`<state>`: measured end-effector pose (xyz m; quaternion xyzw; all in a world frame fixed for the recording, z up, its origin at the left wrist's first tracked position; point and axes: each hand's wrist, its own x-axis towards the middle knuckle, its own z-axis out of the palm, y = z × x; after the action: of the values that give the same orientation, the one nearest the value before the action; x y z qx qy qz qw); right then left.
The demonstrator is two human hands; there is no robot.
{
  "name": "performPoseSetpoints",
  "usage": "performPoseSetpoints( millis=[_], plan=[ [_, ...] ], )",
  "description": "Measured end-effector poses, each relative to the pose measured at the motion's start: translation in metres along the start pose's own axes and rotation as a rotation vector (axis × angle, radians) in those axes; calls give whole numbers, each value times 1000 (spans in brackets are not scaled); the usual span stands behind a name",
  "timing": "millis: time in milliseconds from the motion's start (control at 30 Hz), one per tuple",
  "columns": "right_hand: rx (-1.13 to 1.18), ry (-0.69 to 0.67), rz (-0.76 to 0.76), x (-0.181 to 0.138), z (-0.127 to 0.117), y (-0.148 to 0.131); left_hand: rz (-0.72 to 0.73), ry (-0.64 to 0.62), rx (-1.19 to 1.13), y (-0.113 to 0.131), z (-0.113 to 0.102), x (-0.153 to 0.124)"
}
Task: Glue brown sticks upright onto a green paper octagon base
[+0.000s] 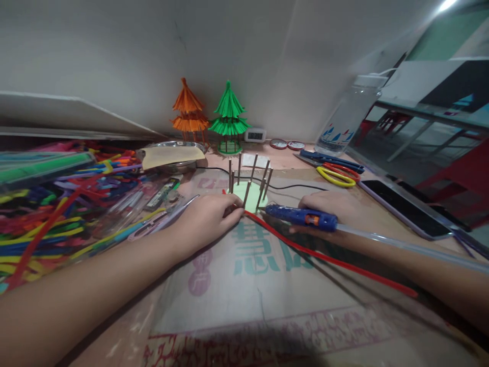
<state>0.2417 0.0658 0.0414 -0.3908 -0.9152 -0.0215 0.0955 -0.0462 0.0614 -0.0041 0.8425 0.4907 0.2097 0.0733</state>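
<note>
My left hand [208, 216] pinches a red pipe cleaner [305, 248] against the near side of a pale green round base [244, 193]. Several brown sticks [247, 194] stand upright on that base in a ring. The long end of the pipe cleaner stretches out toward the lower right. In my right hand [324, 204] is a blue glue gun [305, 216], with a clear glue stick [401, 244] trailing out of its back. Its nozzle points left, close to the foot of a front stick; whether it touches cannot be made out.
Colourful pipe cleaners [42, 219] are heaped on the left. An orange pagoda [187, 109] and a green pagoda [229, 120] stand at the back, near a metal bowl [175, 145]. Scissors [336, 173], a phone [407, 208] and a water bottle [349, 114] are on the right. A black cord [290, 186] crosses behind the base.
</note>
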Motion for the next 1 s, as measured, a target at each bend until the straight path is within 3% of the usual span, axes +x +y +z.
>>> performPoseSetpoints(
  millis=[133,300,400,533,600,800,1000],
  plan=[
    [181,-47,119,3,-8,10,-1,5,-10,-1,-1,-1],
    [755,-206,227,4,-4,50,-11,-15,-34,-3,-3,-3],
    [924,-152,300,7,6,71,-15,-19,-27,-2,-3,-4],
    [881,186,493,24,11,74,-13,-15,-25,-2,-2,-4],
    [795,268,575,40,7,70,0,-12,-32,-2,-1,-3],
    [714,285,505,104,3,74,27,11,-44,-4,1,-3],
    [655,279,512,137,34,89,-10,-23,-43,-2,-1,-2]
  ],
)
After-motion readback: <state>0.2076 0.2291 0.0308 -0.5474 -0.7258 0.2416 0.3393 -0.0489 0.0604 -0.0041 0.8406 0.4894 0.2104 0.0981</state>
